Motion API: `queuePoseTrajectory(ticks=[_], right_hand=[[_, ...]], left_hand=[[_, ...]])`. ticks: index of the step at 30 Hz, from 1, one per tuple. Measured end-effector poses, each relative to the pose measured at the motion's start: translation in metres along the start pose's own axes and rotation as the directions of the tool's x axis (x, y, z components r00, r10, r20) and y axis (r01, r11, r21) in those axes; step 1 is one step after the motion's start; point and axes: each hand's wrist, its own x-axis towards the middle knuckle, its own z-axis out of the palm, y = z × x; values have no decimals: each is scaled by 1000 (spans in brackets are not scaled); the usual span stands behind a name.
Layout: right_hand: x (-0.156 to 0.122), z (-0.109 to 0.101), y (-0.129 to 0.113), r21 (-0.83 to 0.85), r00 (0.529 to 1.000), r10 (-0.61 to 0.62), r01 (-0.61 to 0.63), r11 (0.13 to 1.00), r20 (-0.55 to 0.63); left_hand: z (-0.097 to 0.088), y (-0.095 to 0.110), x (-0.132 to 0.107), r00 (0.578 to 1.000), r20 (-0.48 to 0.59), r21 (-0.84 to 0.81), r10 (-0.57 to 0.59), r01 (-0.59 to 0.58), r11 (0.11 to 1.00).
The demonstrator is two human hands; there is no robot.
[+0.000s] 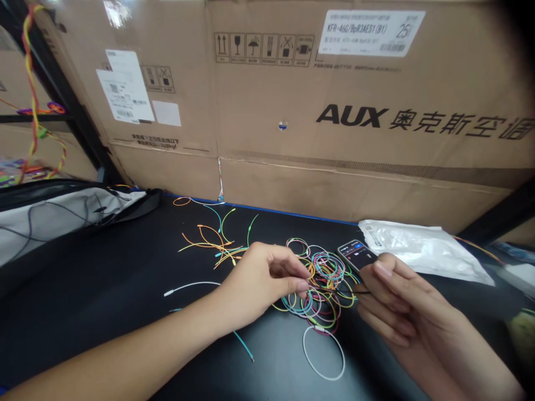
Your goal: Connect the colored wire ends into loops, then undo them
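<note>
Hanging at the far left, a twisted red and yellow cord (32, 94) dangles above a pale, black-edged bag (54, 228) with dark cords across it. To the right, on the black tabletop (104, 295), lie opened orange wire-cable loops (199, 226), with a green one (249, 227) beyond the left hand and a white one (196, 283) beside that wrist. The left hand (263, 273) pinches a thin black strand (360, 292) between thumb and fingertips, just above a tangled pile of coloured cable loops (330, 267). A closed white ring (320, 328) lies at the pile's near side. The strand runs right to the right hand (401, 295), gripped among its curled fingers. A lit phone (355, 252) sits just beyond that hand; farther right lies a white plastic package (422, 245). Behind everything stands an AUX carton (259, 100).
</note>
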Motion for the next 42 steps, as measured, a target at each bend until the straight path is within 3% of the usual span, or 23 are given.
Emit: queuePoseTrajectory(ticks=[4, 8, 12, 17, 20, 25, 27, 34, 42], right_hand=[[0, 0, 0, -5, 1000, -11, 11, 1000, -13], [1, -2, 11, -43, 1000, 4, -4, 999, 18], [-1, -2, 24, -70, 984, 74, -63, 996, 161], [-6, 4, 22, -76, 986, 77, -66, 995, 147], [-9, 5, 19, -89, 981, 97, -83, 993, 168], [-10, 0, 17, -114, 956, 136, -109, 987, 259], [-11, -1, 16, -149, 950, 157, -120, 982, 270], [-13, 1, 14, -210, 944, 189, -134, 969, 269], [-15, 6, 14, -390, 974, 171, -100, 915, 152]], left_hand=[[3, 4, -1, 991, -91, 1, 95, -95, 995], [10, 9, -8, 967, -169, -104, 191, -210, 972], [17, 10, -15, 991, -108, -301, 83, -112, 947], [23, 5, -15, 999, 46, -410, 21, -1, 912], [21, 4, -15, 997, 82, -404, 12, 22, 915], [15, 8, -18, 953, 296, -329, -62, 163, 930], [14, 9, -18, 940, 331, -282, -77, 177, 943], [13, 9, -17, 955, 289, -222, -75, 142, 965], [15, 10, -19, 968, 248, -165, -44, 87, 982]])
